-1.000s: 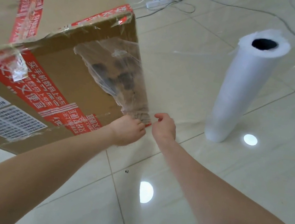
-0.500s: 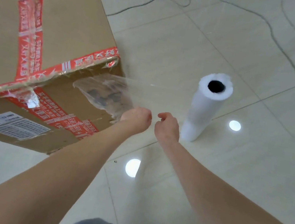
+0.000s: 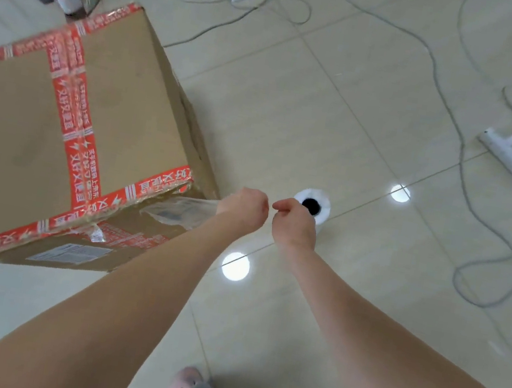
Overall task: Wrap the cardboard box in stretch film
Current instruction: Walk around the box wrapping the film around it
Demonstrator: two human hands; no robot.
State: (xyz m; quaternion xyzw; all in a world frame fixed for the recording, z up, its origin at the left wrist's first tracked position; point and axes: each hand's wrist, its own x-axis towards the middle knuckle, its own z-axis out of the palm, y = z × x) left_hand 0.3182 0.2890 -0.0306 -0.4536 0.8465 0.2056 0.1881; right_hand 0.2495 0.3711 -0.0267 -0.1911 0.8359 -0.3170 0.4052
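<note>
My left hand is clenched round the gathered end of the stretch film. My right hand, just beside it, is curled thumb to forefinger, but I cannot tell whether it pinches film. The film feels likely thin, clingy and easily torn, so I'd keep it bunched. It runs left to the near corner of the cardboard box, which is stiff and probably bulky. Just beyond my right hand stands the roll.
</note>
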